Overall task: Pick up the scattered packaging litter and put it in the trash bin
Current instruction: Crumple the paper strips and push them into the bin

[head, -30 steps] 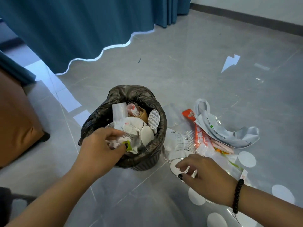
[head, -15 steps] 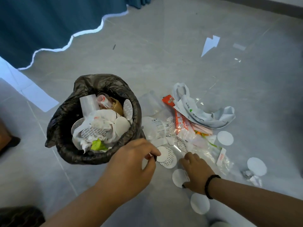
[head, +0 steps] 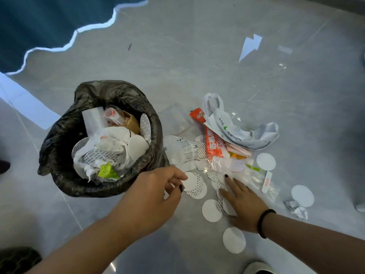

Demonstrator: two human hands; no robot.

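1. Head view: a trash bin (head: 59, 155) lined with a black bag stands on the grey tiled floor (head: 197, 66) at left, filled close to its rim with white wrappers, round seals and a green scrap (head: 107, 171).
2. Just right of the bin lies the scattered packaging litter: a white printed pouch (head: 181, 149), an orange wrapper (head: 213, 143), a crumpled white plastic bag (head: 243, 133) on the far side, and clear plastic film (head: 252, 178) nearer.
3. White round seals are strewn on the near side of the pile; one overlapping pair (head: 194, 184) lies just beside the bin, others lie farther right (head: 265, 161) (head: 302, 195) and nearer (head: 234, 239).
4. The left hand (head: 156, 196) reaches over the floor beside the bin, its fingers curled, thumb and fingertip pinching the edge of the overlapping pair of seals.
5. The right hand (head: 241, 198), with a black bracelet (head: 263, 222) at the wrist, lies flat with fingers straight and spread, pressing on seals and clear film.
6. A small crumpled paper scrap (head: 296, 209) lies at the right, apart from the pile.
7. A blue curtain (head: 49, 22) hangs at far left.
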